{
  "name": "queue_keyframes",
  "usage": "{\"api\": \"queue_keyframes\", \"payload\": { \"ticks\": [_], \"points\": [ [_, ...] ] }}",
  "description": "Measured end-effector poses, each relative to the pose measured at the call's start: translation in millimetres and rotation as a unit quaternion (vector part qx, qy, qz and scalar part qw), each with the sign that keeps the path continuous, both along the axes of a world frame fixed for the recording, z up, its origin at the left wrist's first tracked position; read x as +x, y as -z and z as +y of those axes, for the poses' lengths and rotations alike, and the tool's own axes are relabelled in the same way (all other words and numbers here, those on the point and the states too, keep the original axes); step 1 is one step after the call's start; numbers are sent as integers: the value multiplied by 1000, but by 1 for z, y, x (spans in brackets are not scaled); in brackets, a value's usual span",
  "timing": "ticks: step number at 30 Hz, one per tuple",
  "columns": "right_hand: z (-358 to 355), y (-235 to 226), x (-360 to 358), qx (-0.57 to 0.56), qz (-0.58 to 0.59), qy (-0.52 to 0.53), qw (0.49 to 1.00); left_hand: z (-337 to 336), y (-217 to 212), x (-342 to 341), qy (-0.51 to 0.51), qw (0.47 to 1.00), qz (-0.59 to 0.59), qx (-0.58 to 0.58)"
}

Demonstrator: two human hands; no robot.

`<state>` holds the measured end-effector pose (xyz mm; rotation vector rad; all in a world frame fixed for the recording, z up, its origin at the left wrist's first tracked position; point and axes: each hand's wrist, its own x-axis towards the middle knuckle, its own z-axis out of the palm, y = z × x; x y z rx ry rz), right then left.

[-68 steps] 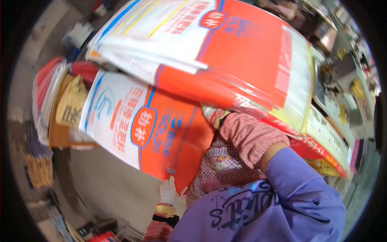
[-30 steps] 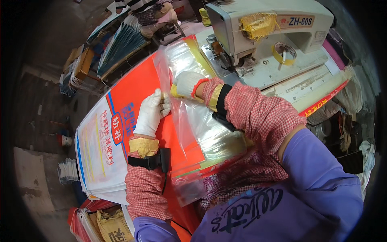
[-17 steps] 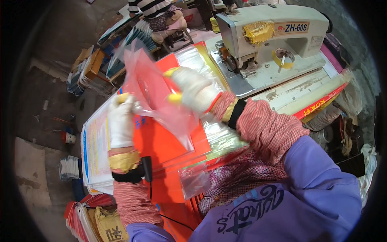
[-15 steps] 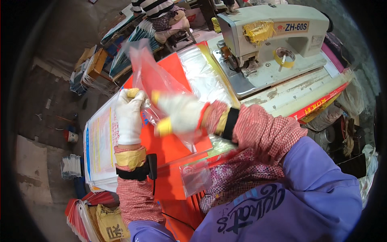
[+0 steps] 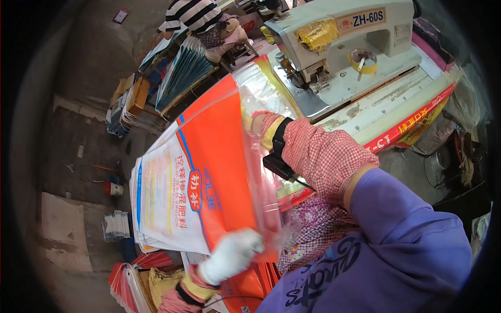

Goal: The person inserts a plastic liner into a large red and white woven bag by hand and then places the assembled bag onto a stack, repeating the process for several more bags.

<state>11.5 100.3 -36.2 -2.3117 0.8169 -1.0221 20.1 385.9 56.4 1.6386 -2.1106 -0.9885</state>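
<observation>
A printed plastic sack [image 5: 219, 151], red and white with a blue line, lies on top of a stack of similar sacks. Clear plastic film [image 5: 263, 201] shows along its right edge. My left hand [image 5: 232, 255], in a white glove and slightly blurred, is closed at the sack's near right corner, where it appears to pinch the edge. My right forearm, in a red checked sleeve cover [image 5: 323, 151], reaches to the sack's right edge. Beyond the wrist, my right hand is hidden at the sack's edge and the clear film, so its fingers do not show.
A sewing machine [image 5: 344, 57] stands at the far right, a tape roll [image 5: 362, 61] on its bed. Red sacks [image 5: 128, 281] are bundled at lower left. Another person [image 5: 201, 21] sits at the back, beside a pile of dark-green folded sacks [image 5: 182, 70].
The loose clear film is no longer raised over the stack. My left hand has moved down toward me; my right hand has gone out of sight at the sack's edge.
</observation>
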Motion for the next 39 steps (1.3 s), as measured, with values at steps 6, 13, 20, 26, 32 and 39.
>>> {"api": "queue_keyframes", "payload": {
  "ticks": [6,13,20,26,32,39],
  "points": [
    [34,-16,-10,40,-17,-36,998,-67,-52,-3,-127,992,5,-17],
    [68,-46,-32,125,-90,-82,985,-199,-78,-15,37,783,-512,-351],
    [83,-22,-49,-28,-23,-204,978,-207,-50,-2,-1,956,-282,-76],
    [65,-4,-27,-61,264,-305,913,-253,-78,22,-51,828,-523,-194],
    [133,-50,-72,-84,343,-465,812,-293,-126,38,-50,590,-764,-256],
    [154,20,-196,-239,310,-422,818,-351,-173,-9,-40,490,-783,-380]
  ]
}}
